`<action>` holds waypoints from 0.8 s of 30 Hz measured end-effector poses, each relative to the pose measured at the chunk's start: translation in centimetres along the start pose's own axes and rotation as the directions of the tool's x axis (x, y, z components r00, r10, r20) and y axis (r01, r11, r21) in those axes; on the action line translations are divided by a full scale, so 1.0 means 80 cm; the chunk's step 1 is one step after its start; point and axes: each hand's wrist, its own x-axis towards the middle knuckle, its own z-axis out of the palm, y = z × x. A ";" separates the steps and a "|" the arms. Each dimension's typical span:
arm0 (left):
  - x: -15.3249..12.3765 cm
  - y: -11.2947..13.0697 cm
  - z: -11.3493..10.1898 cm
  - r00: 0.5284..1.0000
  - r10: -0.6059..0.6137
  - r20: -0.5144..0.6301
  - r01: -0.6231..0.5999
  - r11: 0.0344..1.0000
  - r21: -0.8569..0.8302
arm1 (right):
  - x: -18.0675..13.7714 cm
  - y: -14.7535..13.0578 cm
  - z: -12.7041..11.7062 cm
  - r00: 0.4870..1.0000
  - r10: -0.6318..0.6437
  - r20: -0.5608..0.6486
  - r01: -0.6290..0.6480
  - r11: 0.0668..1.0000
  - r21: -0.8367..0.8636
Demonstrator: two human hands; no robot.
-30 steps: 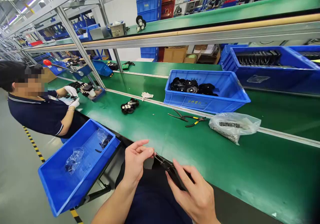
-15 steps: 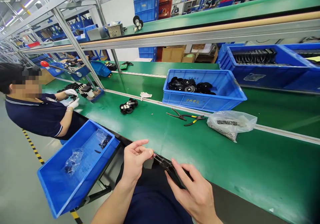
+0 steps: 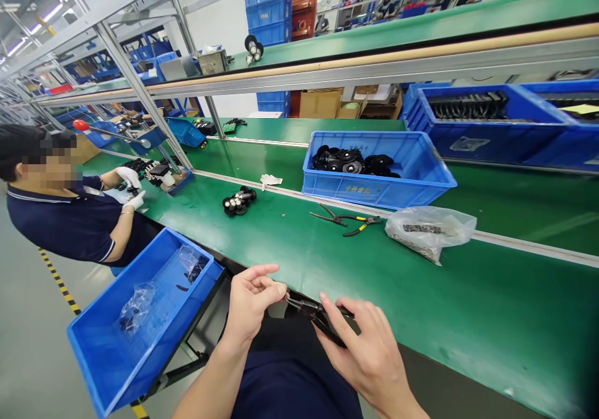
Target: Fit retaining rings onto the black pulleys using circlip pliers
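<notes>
My right hand [image 3: 367,344] is wrapped round the dark handles of a pair of pliers [image 3: 306,307], whose slim jaws point left. At the tips of the jaws, my left hand [image 3: 255,306] has thumb and index finger pinched together. Whatever lies in that pinch is too small to make out. Both hands are over the near edge of the green workbench [image 3: 374,281], close to my lap. Farther in on the bench lie another pair of pliers [image 3: 332,217] and yellow-banded pliers [image 3: 362,224]. Beside them rests a clear plastic bag [image 3: 428,231] of small metal parts.
A blue bin [image 3: 374,191] of black round parts stands behind the pliers. Black parts with pale ends [image 3: 239,201] and a white glove [image 3: 271,181] lie left of it. A blue crate [image 3: 140,319] is at my left, near a gloved co-worker [image 3: 60,213].
The jaws of the pliers have come closer together, and my right hand's fingers have closed a little on the handles. My left hand keeps its pinch. The view has shifted slightly.
</notes>
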 end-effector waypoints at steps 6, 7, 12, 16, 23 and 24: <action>0.005 -0.011 -0.006 0.999 0.009 0.033 -0.009 1.000 0.006 | -0.004 -0.006 0.009 0.998 0.063 0.008 -0.064 0.992 0.109; 0.008 -0.016 -0.009 0.999 0.012 0.049 -0.012 1.000 0.012 | -0.009 -0.006 0.015 0.997 0.078 0.011 -0.078 0.990 0.120; 0.059 -0.059 -0.043 0.988 0.105 0.111 -0.131 0.954 0.269 | -0.050 0.039 0.069 0.973 0.230 0.033 -0.232 0.967 0.104; 0.160 -0.077 -0.086 0.954 0.258 0.151 -0.291 0.692 0.660 | -0.087 0.101 0.117 0.942 0.334 -0.040 -0.333 0.942 0.036; 0.354 -0.020 -0.103 0.890 0.367 0.272 -0.355 0.181 0.917 | -0.133 0.134 0.162 0.903 0.395 -0.167 -0.404 0.915 -0.020; 0.376 -0.013 -0.099 0.884 0.366 0.292 -0.348 0.097 0.932 | -0.136 0.133 0.164 0.904 0.397 -0.156 -0.404 0.915 -0.010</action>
